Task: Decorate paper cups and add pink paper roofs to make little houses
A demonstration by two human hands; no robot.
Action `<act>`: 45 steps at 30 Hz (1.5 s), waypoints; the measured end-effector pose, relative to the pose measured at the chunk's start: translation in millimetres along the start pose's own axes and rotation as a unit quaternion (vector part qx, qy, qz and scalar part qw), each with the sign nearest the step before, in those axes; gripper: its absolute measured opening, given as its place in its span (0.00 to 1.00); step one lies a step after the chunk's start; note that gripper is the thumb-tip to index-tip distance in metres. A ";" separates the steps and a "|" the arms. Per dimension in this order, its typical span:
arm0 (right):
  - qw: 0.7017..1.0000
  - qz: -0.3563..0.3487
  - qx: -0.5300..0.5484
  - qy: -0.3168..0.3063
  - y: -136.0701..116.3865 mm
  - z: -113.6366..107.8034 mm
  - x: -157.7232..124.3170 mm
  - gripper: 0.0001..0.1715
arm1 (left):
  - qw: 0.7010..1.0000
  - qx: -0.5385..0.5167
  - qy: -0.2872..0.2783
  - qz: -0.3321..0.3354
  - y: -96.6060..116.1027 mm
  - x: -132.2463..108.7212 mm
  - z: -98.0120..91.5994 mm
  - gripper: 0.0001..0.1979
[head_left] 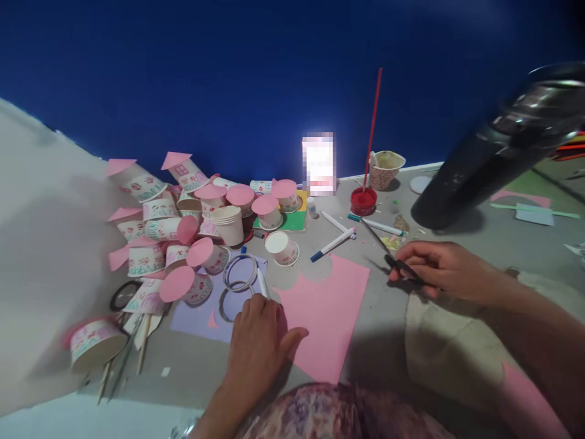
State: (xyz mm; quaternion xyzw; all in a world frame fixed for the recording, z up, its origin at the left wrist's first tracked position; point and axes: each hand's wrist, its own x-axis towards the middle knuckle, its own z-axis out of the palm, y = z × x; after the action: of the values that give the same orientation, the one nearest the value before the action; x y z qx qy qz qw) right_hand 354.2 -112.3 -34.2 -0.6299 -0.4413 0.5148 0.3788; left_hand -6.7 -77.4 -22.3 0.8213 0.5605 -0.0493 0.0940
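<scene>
My right hand (439,271) is closed around the dark handles of a pair of scissors (375,236), whose blades point up and left over the table. My left hand (258,335) lies palm down with the thumb spread, at the left edge of a pink paper sheet (326,311). Round bites are cut from that sheet's far edge. Just beyond my left fingertips are a white marker (262,283) and two tape rings (241,272) on a purple sheet (201,323). A lone white paper cup (282,248) with drawn flowers stands past the pink sheet.
Decorated paper cups with pink paper tops (178,284) crowd the left side, around a stack of plain cups (227,225). Markers (333,244) lie mid-table. Behind are a red paint pot (364,201) and a patterned cup (385,171). A tall black bottle (475,164) stands right.
</scene>
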 end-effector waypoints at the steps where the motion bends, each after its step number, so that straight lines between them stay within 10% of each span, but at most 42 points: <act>1: 0.998 0.027 0.047 -0.030 -3.0 4.9 -0.4 0.14 | 1.000 -0.005 0.007 0.002 0.7 -1.0 3.5 0.11; 6: 0.991 0.038 0.125 -0.040 -6.7 15.8 1.1 0.23 | 0.995 -0.096 0.015 0.022 4.2 -7.6 18.7 0.05; 12: 0.990 0.057 0.127 0.024 4.0 14.0 6.4 0.28 | 0.998 -0.058 0.018 0.020 10.5 19.0 -4.2 0.25; 23: 0.989 0.048 0.140 -0.002 5.4 18.4 10.2 0.29 | 0.987 -0.144 -0.071 0.013 9.7 38.5 -14.0 0.05; 29: 0.990 -0.019 0.132 -0.055 1.8 21.1 8.1 0.29 | 0.947 -0.318 -0.018 0.035 8.2 37.1 -42.5 0.10; 34: 0.984 -0.015 0.176 0.026 -18.4 35.1 5.4 0.25 | 0.922 -0.380 -0.011 0.073 5.0 51.5 -78.6 0.14; 37: 0.971 -0.016 0.230 0.063 -38.4 42.6 7.8 0.26 | 0.836 -0.544 -0.024 0.059 -13.6 62.7 -93.1 0.21; 41: 0.936 -0.040 0.335 0.100 -61.7 57.4 18.1 0.27 | 0.658 -0.742 0.124 0.034 -31.7 64.2 -72.9 0.18; 45: 0.924 -0.042 0.370 0.084 -72.4 79.2 30.8 0.27 | 0.653 -0.752 -0.055 0.068 -16.0 49.8 -25.3 0.20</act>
State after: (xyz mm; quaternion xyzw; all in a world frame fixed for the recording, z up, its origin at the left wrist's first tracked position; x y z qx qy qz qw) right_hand 266.8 -57.9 9.1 -0.4665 -0.2123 0.5701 0.6421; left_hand -3.9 -21.1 -8.4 0.5012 0.3424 0.3506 0.7132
